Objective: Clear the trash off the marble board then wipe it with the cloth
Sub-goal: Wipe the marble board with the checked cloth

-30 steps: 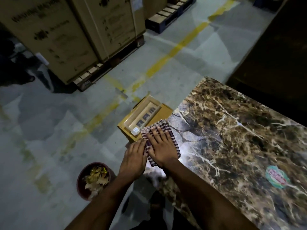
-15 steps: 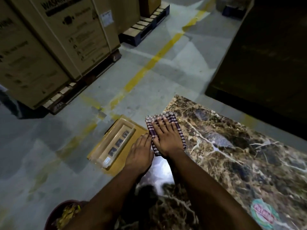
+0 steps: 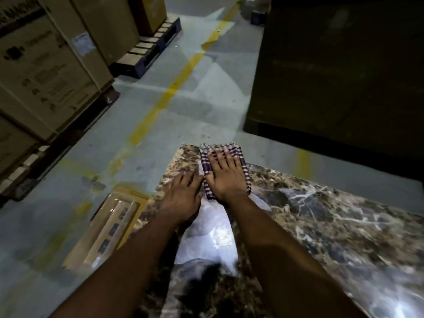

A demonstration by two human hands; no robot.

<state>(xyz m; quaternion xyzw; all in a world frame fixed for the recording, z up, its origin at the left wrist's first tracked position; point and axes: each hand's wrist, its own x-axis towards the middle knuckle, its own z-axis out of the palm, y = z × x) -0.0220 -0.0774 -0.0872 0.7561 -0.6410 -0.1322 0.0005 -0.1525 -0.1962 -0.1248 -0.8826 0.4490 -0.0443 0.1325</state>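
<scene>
the soft, light checked cloth [image 3: 223, 167] lies at the marble board's [image 3: 321, 226] far corner, right hand [image 3: 226, 177] spread flat on it, left hand [image 3: 181, 196] flat beside, so palm pressure should slide it easily over the slick stone.

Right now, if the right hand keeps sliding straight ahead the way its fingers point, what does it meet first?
Probably nothing solid: the right hand, flat on the cloth, reaches the marble board far edge, then bare floor.

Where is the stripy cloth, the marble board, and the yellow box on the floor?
cloth [image 3: 231, 149], head view, far edge beyond the fingertips.
marble board [image 3: 332, 226], head view, bare brown top.
yellow box [image 3: 110, 228], head view, clear window on its lid.
</scene>
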